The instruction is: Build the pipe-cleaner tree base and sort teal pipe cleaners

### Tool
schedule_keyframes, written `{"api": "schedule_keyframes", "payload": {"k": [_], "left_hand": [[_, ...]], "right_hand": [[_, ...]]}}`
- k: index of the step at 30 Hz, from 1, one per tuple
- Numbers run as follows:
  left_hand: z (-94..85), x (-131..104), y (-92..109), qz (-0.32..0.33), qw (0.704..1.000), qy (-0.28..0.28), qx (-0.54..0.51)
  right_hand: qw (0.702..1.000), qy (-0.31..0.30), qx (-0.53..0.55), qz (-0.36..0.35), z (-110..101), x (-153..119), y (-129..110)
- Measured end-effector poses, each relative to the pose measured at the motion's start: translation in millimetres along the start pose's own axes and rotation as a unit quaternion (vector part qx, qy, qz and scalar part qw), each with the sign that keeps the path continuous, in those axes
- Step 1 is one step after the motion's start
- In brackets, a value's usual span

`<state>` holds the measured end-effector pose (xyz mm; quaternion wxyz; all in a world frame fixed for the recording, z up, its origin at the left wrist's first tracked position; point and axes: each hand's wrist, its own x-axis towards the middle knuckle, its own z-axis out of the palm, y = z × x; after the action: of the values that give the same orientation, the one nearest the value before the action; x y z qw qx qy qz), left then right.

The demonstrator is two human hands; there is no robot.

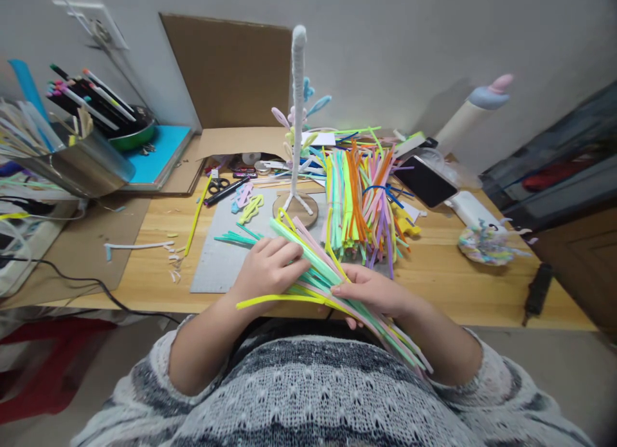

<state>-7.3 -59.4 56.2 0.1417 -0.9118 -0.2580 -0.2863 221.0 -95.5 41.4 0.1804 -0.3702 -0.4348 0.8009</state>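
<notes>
A loose bundle of pipe cleaners [318,262] in mint, yellow and pink lies slantwise across both my hands at the table's front edge. My left hand [272,265] is closed over its upper left part, fingers curled. Farther down the bundle, my right hand [369,292] grips it with the thumb on top. One yellow pipe cleaner [279,299] sticks out to the left below my left hand. Just beyond stands a white wrapped stem [297,112] on a round wooden base [313,217], with pastel looped shapes [290,118] around it.
A large heap of colourful pipe cleaners [354,202] lies to the right, near a phone [428,180]. Scissors [218,186], a black pen [231,191] and a grey mat [207,267] are at left-centre. A metal cup [91,161] stands far left; a hot glue gun [475,116] shape leans right.
</notes>
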Motion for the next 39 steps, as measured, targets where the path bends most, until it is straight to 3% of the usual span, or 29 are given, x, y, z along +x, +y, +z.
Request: {"api": "schedule_keyframes", "payload": {"k": [4,6,9,12,15,21,26,35,37,39], "left_hand": [[-4.8,-3.7,-12.6,-0.005,0.999,0.043,0.025],[-7.5,-9.1,-27.6,-0.050,0.996,0.061,0.041],[-7.8,-21.2,-57.4,-0.170,0.983,0.057,0.035],[-0.9,-36.0,-84.1,-0.319,0.948,-0.007,0.003],[10.3,-48.0,-97.5,-0.396,0.911,-0.116,-0.017],[20.5,-49.1,-93.4,-0.385,0.889,-0.247,0.020],[18.5,-44.6,-90.1,-0.358,0.886,-0.291,0.044],[19.0,-46.5,-90.8,-0.366,0.886,-0.283,0.037],[16.6,-43.4,-86.7,-0.368,0.896,-0.249,0.022],[11.0,-36.6,-77.8,-0.371,0.913,-0.165,-0.029]], "right_hand": [[1.000,0.021,-0.005,-0.011,-4.0,-2.3,3.3],[1.000,0.028,-0.011,-0.010,-7.8,-6.0,4.2],[0.999,0.032,-0.009,-0.016,-13.9,-14.2,4.7],[0.998,0.052,0.015,-0.039,-19.3,-23.9,6.4],[0.995,0.072,0.036,-0.054,-23.6,-32.3,9.8],[0.994,0.077,0.060,-0.046,-26.9,-39.4,11.8],[0.993,0.077,0.067,-0.067,-25.6,-41.4,9.6],[0.989,0.073,0.063,-0.108,-28.8,-54.2,7.9],[0.989,0.075,0.059,-0.109,-26.0,-52.9,6.6],[0.990,0.089,0.043,-0.096,-21.8,-48.5,5.4]]}}
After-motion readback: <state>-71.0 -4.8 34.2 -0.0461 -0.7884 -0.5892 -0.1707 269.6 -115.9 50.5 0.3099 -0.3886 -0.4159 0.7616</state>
